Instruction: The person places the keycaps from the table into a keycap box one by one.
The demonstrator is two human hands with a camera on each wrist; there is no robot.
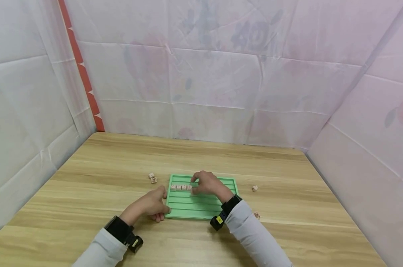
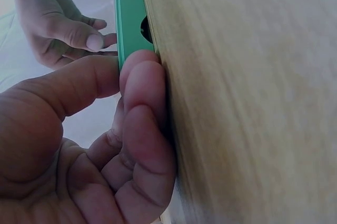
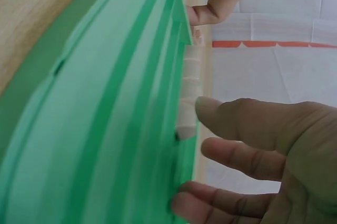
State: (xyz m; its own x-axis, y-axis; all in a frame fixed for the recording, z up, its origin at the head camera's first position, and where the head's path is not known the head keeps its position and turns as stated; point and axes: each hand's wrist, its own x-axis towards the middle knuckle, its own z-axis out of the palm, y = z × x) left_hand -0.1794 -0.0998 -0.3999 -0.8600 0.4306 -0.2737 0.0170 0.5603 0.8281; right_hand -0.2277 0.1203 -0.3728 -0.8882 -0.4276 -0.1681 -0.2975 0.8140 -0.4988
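Note:
A green grooved tray point(image 1: 201, 205) lies flat on the wooden table. A short row of small pale tiles point(image 1: 181, 187) stands in one of its far grooves. My left hand point(image 1: 162, 207) pinches the tray's left edge point(image 2: 128, 23), thumb on top and fingers curled beneath. My right hand point(image 1: 195, 187) hovers over the right end of the row. In the right wrist view its fingers point(image 3: 237, 155) are spread and relaxed, and the thumb tip lies against the last of the tiles point(image 3: 188, 121). Nothing shows between its fingers.
Two loose tiles point(image 1: 152, 178) lie left of the tray, one point(image 1: 254, 188) to its right and another point(image 1: 257, 215) beside my right sleeve. Creased pale sheets wall the table point(image 1: 88, 193) on three sides.

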